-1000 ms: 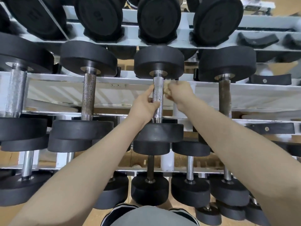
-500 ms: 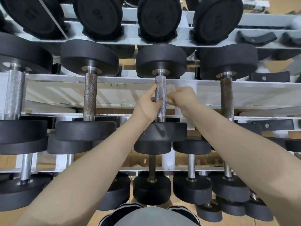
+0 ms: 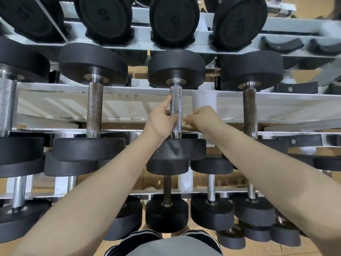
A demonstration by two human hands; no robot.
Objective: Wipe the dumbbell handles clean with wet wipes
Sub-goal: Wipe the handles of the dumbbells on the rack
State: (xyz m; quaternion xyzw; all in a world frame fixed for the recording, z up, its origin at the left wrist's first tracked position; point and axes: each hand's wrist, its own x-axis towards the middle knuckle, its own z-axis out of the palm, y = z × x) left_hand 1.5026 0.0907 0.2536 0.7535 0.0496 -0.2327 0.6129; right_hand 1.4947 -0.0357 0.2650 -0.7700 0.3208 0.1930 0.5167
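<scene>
On the middle shelf of the rack, a rusty-handled dumbbell is seen at the left. Next, the knurled handle of the centre dumbbell is gripped by the left hand, fingers wrapped round it, forefinger extended. Just right, a crumpled wet wipe is pinched in the right hand, fingers curled, against the handle's lower part.

place: gym | evidence: tiered rack of black dumbbells
</scene>
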